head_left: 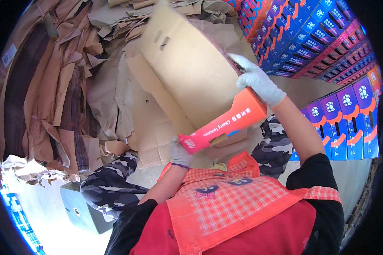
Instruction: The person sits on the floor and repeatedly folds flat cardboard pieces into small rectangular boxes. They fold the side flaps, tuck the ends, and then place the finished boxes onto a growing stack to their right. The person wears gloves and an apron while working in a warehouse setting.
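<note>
A partly folded cardboard box (191, 72) is tilted up in front of me, its bare brown inside facing me. One narrow printed side (225, 123), pink to orange, stands nearest my body. My left hand (181, 154), in a pale glove, grips the near left corner of this side; some of its fingers are hidden behind the board. Higher up, my gloved right hand (258, 83) is closed around the right edge, by the orange end. The far top of the box is smeared by motion.
Flat brown cardboard sheets and wrapping paper (110, 85) cover the floor ahead, with bundled cardboard (42, 97) on the left. Blue and red printed boxes (302, 38) are stacked at far right; purple and blue boxes (349, 123) stand nearer. A grey stool-like object (83, 208) is at lower left.
</note>
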Demonstrator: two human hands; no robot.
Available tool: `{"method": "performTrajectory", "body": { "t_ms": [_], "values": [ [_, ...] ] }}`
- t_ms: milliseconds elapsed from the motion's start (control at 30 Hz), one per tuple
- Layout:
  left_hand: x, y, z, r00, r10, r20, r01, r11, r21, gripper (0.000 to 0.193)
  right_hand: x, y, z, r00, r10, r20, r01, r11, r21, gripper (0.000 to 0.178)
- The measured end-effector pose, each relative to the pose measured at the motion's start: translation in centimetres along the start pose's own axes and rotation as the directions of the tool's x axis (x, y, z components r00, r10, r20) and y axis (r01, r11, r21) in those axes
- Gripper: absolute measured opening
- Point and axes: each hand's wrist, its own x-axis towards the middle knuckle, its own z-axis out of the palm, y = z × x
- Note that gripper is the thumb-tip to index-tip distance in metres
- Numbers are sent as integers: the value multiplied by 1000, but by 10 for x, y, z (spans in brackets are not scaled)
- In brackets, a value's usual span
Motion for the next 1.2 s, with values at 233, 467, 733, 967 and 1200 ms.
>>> {"method": "performTrajectory", "body": {
  "t_ms": [233, 467, 733, 967, 1200],
  "values": [
    [-18, -15, 31, 778, -410, -476, 625, 585, 518, 51, -28, -52, 104, 845, -392, 363, 511, 394, -764, 65],
    [-116, 32, 180, 177, -425, 888, -714, -677, -181, 70, 10, -19, 103, 808, -349, -475, 213, 924, -317, 36],
    [-46, 59, 250, 613, -442, 655, -476, -868, -139, 120, -23, -13, 89, 736, -506, -450, 342, 851, -398, 31],
    [-44, 59, 254, 504, -439, 744, -574, -814, -91, 100, -44, -14, 34, 877, -465, -117, 224, 613, -757, 20],
    [-39, 61, 246, 521, -454, 722, -604, -794, -64, 96, -5, -39, 51, 892, -357, 276, 331, 103, -938, 26]
  ]
}}
